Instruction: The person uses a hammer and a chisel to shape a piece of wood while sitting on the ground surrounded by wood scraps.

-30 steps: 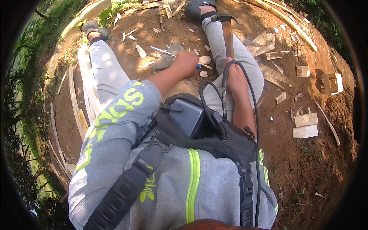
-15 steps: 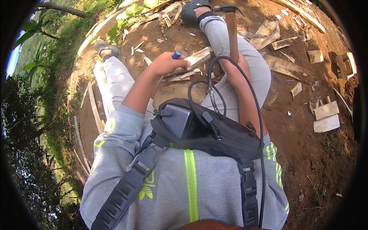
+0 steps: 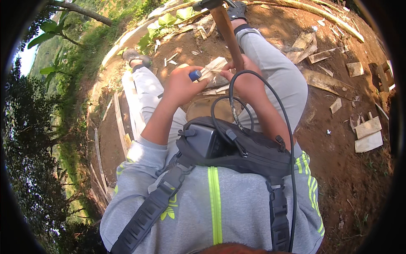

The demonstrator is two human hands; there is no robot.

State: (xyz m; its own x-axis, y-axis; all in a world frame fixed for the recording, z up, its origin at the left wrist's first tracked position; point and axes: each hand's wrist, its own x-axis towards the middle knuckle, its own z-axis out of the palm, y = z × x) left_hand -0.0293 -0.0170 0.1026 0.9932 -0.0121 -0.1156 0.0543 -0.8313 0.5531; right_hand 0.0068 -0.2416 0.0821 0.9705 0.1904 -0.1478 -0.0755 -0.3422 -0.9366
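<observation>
My left hand (image 3: 182, 84) is closed around a blue-handled tool (image 3: 195, 75), apparently a chisel, whose thin dark end sticks out below the palm. Its fingers also grip a pale, split piece of wood (image 3: 215, 64). My right hand (image 3: 249, 82) holds a hammer by its wooden handle (image 3: 227, 36), the dark head (image 3: 207, 4) pointing up and away. With thumb and finger, the same hand pinches the ragged right edge of the wood piece. Below both hands, a round wooden block (image 3: 204, 108) sits between my legs, partly covered by a black waist bag (image 3: 249, 152).
A black cable (image 3: 279, 101) loops from the bag across my right forearm. Split wood (image 3: 325, 80) and offcuts (image 3: 368, 128) litter the dirt on the right. Long strips (image 3: 120, 122) lie by my left leg; a pole (image 3: 321, 15) crosses the far ground.
My right hand has moved left to the wood piece and now pinches its edge. The hammer has swung leftward with it. The left hand has raised the wood piece and turned the blue handle.
</observation>
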